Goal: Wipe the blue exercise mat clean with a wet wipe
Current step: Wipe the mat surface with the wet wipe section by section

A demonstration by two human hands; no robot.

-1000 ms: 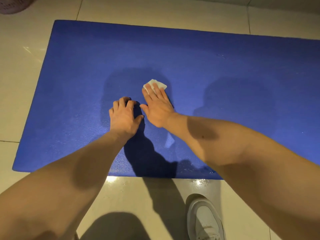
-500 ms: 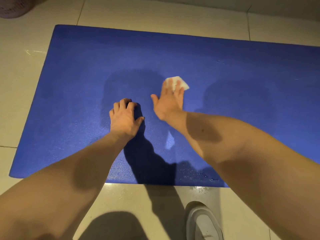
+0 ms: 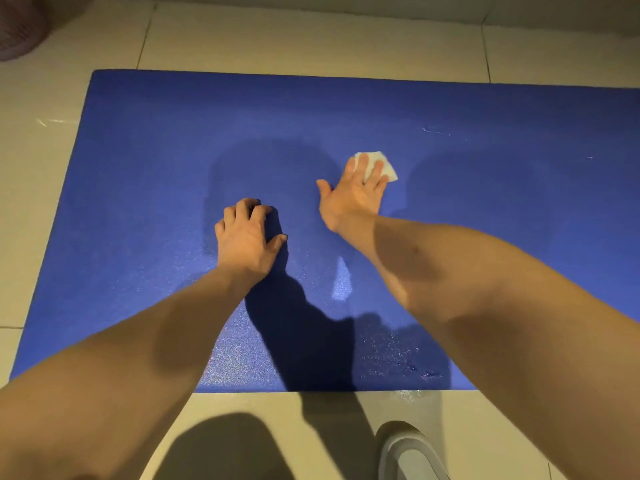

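Head view.
- Blue exercise mat (image 3: 346,105) is laid flat on a pale tiled floor (image 3: 277,39); its left end and near edge are in frame, the right end is cut off.
- Wet wipe (image 3: 388,172), white and crumpled, is seen on the mat slightly right of centre, toward the far half.
- Right hand (image 3: 353,199) is laid palm-down on the wipe. Its fingers (image 3: 362,168) are held straight and slightly spread, pressed flat over the wipe, with the thumb stretched out to the left. The wipe's far and right corners are left uncovered.
- Left hand (image 3: 244,237) is planted on bare mat, near the right hand but apart from it. Its fingers are curled, tips dug into the surface, thumb splayed; nothing is held.
- Wet glints (image 3: 398,355) are noted by the mat's near edge.
- A light-coloured shoe (image 3: 408,452) is seen on the tiles below that edge.
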